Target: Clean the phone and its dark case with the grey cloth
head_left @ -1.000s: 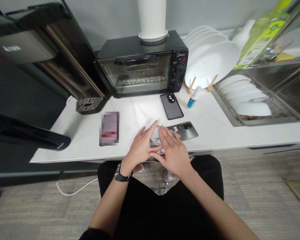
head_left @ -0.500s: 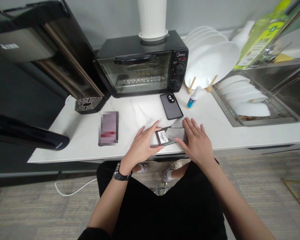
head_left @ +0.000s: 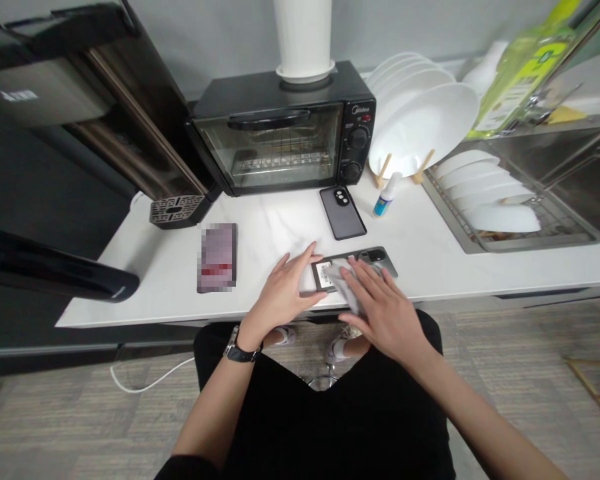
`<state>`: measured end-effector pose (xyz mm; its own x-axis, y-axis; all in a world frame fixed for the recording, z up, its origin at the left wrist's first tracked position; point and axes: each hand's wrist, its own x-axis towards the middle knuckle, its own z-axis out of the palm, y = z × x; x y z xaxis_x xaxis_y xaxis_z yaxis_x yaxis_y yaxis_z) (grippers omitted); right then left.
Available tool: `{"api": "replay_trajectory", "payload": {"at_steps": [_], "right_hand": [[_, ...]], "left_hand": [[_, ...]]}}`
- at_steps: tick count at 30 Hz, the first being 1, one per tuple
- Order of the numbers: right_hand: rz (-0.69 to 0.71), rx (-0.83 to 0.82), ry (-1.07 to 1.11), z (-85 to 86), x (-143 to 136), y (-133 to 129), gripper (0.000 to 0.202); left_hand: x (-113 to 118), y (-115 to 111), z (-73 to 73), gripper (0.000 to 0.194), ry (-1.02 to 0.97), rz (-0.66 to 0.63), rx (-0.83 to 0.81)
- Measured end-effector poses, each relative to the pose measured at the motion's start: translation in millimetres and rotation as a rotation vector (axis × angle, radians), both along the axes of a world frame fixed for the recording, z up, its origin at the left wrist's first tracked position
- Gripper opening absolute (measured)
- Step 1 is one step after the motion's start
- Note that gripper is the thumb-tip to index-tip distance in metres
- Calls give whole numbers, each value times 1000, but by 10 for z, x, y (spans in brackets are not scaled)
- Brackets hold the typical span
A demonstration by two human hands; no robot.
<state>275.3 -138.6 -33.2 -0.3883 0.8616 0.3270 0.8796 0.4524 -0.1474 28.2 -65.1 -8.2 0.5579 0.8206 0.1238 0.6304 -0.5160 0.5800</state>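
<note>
A grey smartphone (head_left: 389, 264) lies back up near the counter's front edge, a white barcode label at its left end and its camera block at the right. My left hand (head_left: 280, 288) steadies the label end, thumb on the near edge and forefinger on the far edge. Under the flat fingers of my right hand (head_left: 390, 312), a crumpled grey cloth (head_left: 349, 288) is pressed onto the middle of the phone and hangs past its near edge. Beyond the phone are a dark phone case (head_left: 346, 219) and a small spray bottle (head_left: 383, 203) with a blue label.
A pixelated purplish flat object (head_left: 218, 257) lies on the white counter (head_left: 270, 220) to the left. Behind stands a black toaster oven (head_left: 280, 147), with a coffee-machine-like appliance (head_left: 145, 120) at left. White plates (head_left: 420, 127) and a sink (head_left: 580, 153) are at right.
My right hand has slid left and toward me along the phone with the cloth, uncovering the camera end. My left hand stays at the label end.
</note>
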Motion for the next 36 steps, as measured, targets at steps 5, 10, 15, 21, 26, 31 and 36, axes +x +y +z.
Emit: {"api": "replay_trajectory", "payload": {"at_steps": [5, 10, 15, 21, 26, 31, 36], "right_hand": [[-234, 46, 49, -61, 343, 178, 85], [-171, 42, 99, -57, -267, 270, 95], [13, -10, 139, -9, -670, 183, 101], [-188, 14, 88, -24, 26, 272, 90], [-126, 34, 87, -40, -191, 200, 99], [117, -24, 39, 4, -279, 181, 91], [-225, 29, 86, -16, 34, 308, 90]], "left_hand": [[16, -8, 14, 98, 3, 2, -5], [9, 1, -18, 97, 6, 3, 0], [-7, 2, -22, 95, 32, 13, 4], [9, -12, 8, 97, 10, 7, 16], [16, -12, -24, 95, 20, 19, 24], [1, -12, -36, 95, 36, 13, 38], [24, -29, -18, 96, 17, 12, 46]]}}
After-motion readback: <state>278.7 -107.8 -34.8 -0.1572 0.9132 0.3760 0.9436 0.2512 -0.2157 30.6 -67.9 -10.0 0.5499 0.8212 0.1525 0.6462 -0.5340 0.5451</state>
